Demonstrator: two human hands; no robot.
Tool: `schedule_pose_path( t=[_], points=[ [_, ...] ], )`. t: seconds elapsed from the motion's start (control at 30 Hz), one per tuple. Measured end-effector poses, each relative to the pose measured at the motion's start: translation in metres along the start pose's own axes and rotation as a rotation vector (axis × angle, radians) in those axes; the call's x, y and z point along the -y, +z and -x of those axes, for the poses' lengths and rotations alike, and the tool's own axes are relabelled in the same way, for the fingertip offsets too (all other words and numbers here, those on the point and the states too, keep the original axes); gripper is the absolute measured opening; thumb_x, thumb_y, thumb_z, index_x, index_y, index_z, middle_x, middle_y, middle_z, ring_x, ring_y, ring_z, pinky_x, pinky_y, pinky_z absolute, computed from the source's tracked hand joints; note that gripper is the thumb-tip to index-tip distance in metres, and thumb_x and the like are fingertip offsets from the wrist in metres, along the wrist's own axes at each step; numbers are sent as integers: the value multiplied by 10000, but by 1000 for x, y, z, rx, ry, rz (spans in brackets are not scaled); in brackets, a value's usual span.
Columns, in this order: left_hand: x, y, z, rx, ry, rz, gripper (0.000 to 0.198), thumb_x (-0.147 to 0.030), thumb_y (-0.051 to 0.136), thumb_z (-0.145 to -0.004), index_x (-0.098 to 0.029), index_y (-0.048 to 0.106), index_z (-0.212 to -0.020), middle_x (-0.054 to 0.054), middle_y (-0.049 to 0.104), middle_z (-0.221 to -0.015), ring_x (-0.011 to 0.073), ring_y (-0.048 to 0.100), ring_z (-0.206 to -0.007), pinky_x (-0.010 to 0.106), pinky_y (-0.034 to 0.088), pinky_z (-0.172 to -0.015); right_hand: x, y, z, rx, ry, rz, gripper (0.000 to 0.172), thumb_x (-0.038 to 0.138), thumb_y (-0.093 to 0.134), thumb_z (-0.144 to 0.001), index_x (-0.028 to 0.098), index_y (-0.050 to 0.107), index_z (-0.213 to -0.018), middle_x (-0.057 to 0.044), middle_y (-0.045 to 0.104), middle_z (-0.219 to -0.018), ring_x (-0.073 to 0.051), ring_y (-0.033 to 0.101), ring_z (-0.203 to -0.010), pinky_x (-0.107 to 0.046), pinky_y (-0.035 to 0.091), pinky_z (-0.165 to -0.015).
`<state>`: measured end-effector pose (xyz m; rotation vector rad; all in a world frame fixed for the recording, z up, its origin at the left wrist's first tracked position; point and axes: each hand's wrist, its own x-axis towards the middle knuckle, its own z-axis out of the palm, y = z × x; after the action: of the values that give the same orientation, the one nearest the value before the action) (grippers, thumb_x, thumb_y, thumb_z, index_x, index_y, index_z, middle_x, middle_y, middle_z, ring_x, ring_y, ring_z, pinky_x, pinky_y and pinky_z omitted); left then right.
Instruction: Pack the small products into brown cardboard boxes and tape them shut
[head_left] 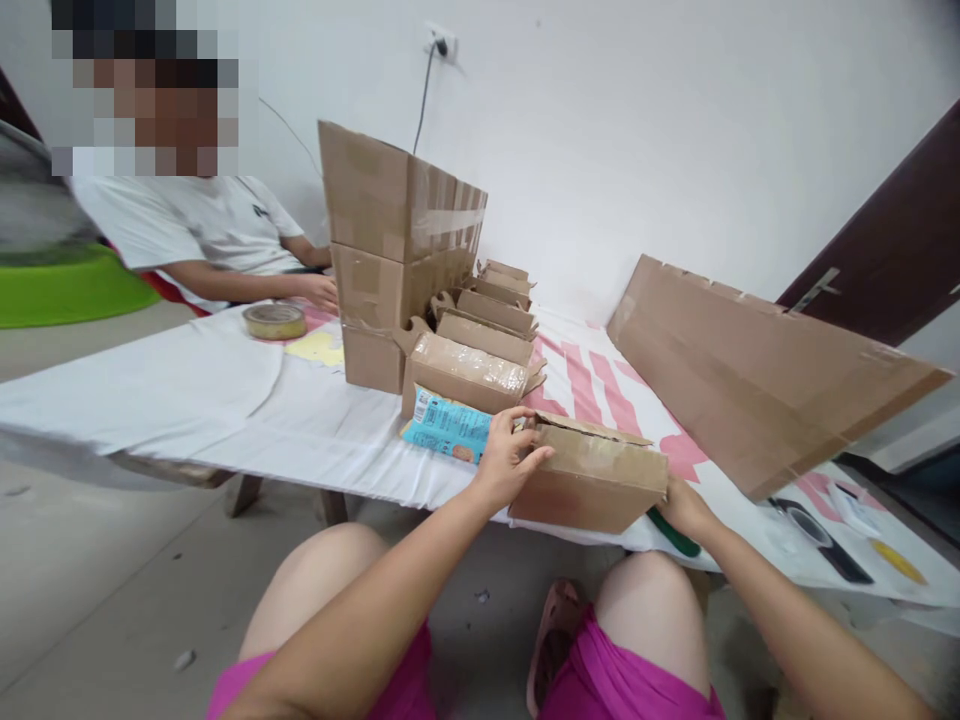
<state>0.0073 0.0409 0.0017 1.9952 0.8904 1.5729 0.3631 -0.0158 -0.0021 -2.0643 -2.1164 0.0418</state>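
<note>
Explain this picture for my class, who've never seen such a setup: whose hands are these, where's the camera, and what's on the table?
There is no machine: each grip is a person's own bare hand. One camera, worn on that person's head, looks forward and down. The left grip holds one end of a cardboard box; the right grip is at the other end, its fingers partly hidden. On the covered table are a blue packet, a tape roll and stacked boxes. Another person sits at the left.
</note>
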Motion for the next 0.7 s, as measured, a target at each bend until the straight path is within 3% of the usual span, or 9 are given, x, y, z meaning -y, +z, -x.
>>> schedule_pose_path(
  t=[0.13,0.27,0.47,0.57,0.7],
  points=[
    [-9,0,1,2,91,-9,123,-314,592,-822,-194,612,-804,69,568,-1029,224,475,-1051,399,392,-955,1,-29,-13,-409,83,-191,300,319,451,-832,177,646,-1010,-99,677,-1004,-218,618,-858,-391,492,-790],
    [-16,1,2,47,132,0,134,-282,597,-784,-186,595,-877,81,589,-997,239,490,-1039,399,405,-932,42,-60,-6,-637,-30,-271,320,421,456,-871,186,618,-1016,-90,665,-1007,-225,601,-932,-395,485,-812],
    [-16,0,3,97,26,15,124,-261,591,-758,-185,590,-856,91,620,-993,264,528,-1045,420,400,-913,123,-76,14,-549,-396,-132,259,338,529,-866,213,563,-1091,-74,652,-1014,-230,584,-981,-405,454,-873],
    [-14,0,5,74,-14,75,257,-260,577,-776,-187,560,-1021,94,616,-1030,245,559,-1006,411,404,-909,138,-70,11,-498,-438,-105,333,313,560,-850,216,516,-1166,-75,648,-1055,-233,581,-1012,-407,456,-880],
    [-12,0,9,0,-56,209,425,-240,533,-820,-184,402,-1221,66,624,-949,191,608,-916,353,435,-860,138,-60,3,-460,-410,-139,382,303,552,-850,223,482,-1217,-69,651,-1062,-231,598,-1015,-413,468,-887]
  ],
)
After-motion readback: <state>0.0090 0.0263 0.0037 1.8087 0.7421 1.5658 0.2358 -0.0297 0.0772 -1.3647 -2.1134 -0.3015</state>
